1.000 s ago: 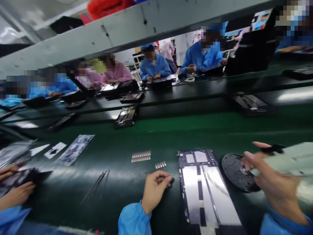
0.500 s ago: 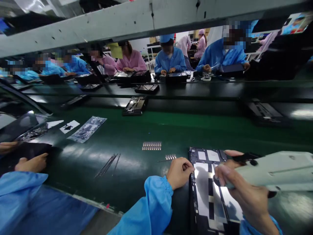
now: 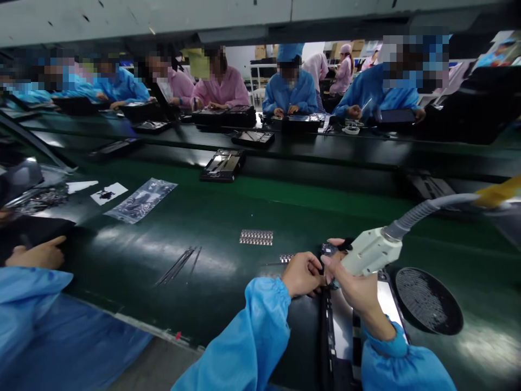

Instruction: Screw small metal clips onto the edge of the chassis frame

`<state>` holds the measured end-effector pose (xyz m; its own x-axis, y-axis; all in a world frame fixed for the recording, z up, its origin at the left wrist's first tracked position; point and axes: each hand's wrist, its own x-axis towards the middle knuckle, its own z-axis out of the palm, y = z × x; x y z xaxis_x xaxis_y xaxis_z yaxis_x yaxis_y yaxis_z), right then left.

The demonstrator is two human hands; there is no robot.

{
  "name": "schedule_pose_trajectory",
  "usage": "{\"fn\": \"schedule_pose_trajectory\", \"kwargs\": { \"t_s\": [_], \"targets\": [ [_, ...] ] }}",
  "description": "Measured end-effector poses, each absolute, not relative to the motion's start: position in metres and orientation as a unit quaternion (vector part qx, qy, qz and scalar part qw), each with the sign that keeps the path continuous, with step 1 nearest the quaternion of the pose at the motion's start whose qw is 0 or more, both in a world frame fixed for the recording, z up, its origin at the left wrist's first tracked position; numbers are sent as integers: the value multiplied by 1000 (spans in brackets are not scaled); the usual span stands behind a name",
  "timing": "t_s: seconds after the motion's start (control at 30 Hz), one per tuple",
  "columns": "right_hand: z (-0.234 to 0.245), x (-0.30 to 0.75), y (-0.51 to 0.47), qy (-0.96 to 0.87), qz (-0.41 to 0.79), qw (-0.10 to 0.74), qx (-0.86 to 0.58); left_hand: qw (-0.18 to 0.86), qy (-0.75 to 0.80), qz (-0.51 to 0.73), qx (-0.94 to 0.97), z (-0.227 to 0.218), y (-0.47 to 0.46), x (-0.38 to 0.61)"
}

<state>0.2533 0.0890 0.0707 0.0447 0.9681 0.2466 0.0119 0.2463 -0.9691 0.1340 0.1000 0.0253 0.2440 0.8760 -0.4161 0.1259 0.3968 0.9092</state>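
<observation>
My right hand point(image 3: 358, 290) is wrapped round a pale green electric screwdriver point(image 3: 368, 252), which points down and left with a ribbed grey hose at its back end. Under it lies an opened tablet-like device point(image 3: 340, 326) with silvery panels and a black frame; my hand and forearm hide much of it. At the device's upper left edge my left hand point(image 3: 303, 274) has its fingers pinched together, close to the tool's front end. Whatever the pinch holds is hidden. Beside that hand lies a small strip of metallic parts point(image 3: 286, 259), partly covered by it.
A round dark dish point(image 3: 429, 300) of small pieces stands right of the device. Left lie a sheet of small parts point(image 3: 256, 237), thin dark rods point(image 3: 178, 266) and a clear bag point(image 3: 142, 200). A co-worker's hand point(image 3: 38, 252) is at far left; another device point(image 3: 223, 164) lies beyond.
My right hand and the screwdriver have moved left and up to the device's upper left edge, close to my left hand. The dish has come into sight. The view has shifted slightly.
</observation>
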Motion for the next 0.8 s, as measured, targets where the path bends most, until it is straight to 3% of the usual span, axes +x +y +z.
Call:
{"fn": "schedule_pose_trajectory", "kwargs": {
  "t_s": [0.37,0.5,0.67,0.8],
  "targets": [
    [61,254,81,-584,422,524,-454,622,526,284,506,30,101,111],
    [53,253,81,-601,423,514,-442,469,596,315,570,37,101,64],
    [49,244,80,-544,460,544,-443,259,698,240,623,32,92,40],
    [61,239,77,-497,465,586,-440,227,699,204,647,28,92,46]
  ]
}}
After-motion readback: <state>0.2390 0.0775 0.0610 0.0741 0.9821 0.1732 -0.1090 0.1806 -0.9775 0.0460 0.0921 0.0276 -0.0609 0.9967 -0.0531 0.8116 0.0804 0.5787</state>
